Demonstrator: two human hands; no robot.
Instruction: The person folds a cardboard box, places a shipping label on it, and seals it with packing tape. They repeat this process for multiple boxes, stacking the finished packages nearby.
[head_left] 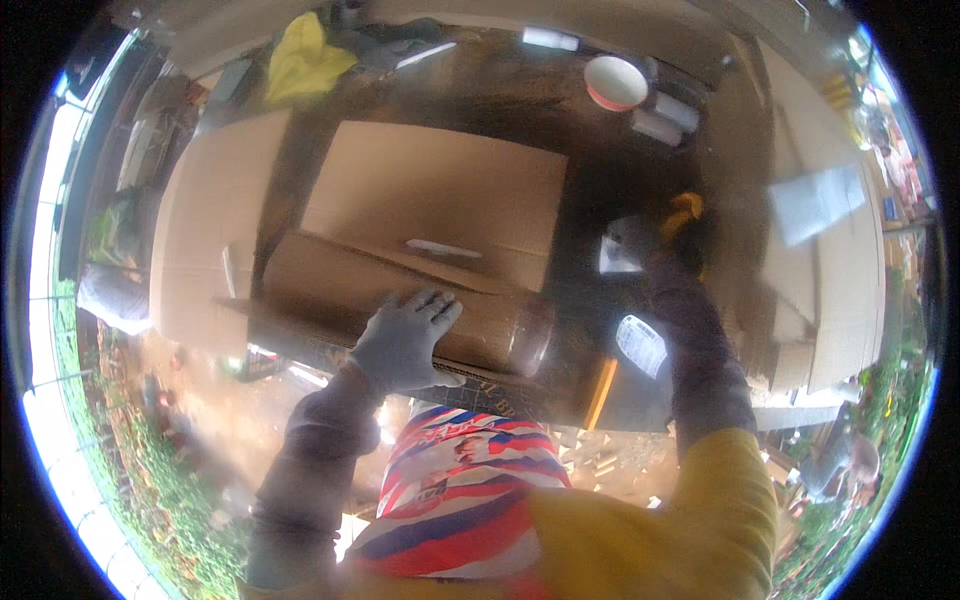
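My left hand (405, 340), in a pale glove, lies on a brown cardboard box (335, 280) with its fingers stretched out and slightly spread. Beyond its fingertips, a white strip (443, 248) rests on the cardboard. Clear shiny tape or film (530, 335) covers the box's right end. My right hand (637, 238), gloved in grey, reaches over the dark tabletop; motion smears its fingers. Against it is a white piece of paper (617, 260), but I cannot tell whether it is gripped. Close by is a blurred yellow-orange object (686, 212).
A printed white label (642, 345) and an orange stick (600, 395) lie near the table's front edge. Farther back are a white-and-red bowl (615, 82), pale rolls (665, 118) and yellow cloth (307, 58). Cardboard sheets stand left (205, 230) and right (835, 270).
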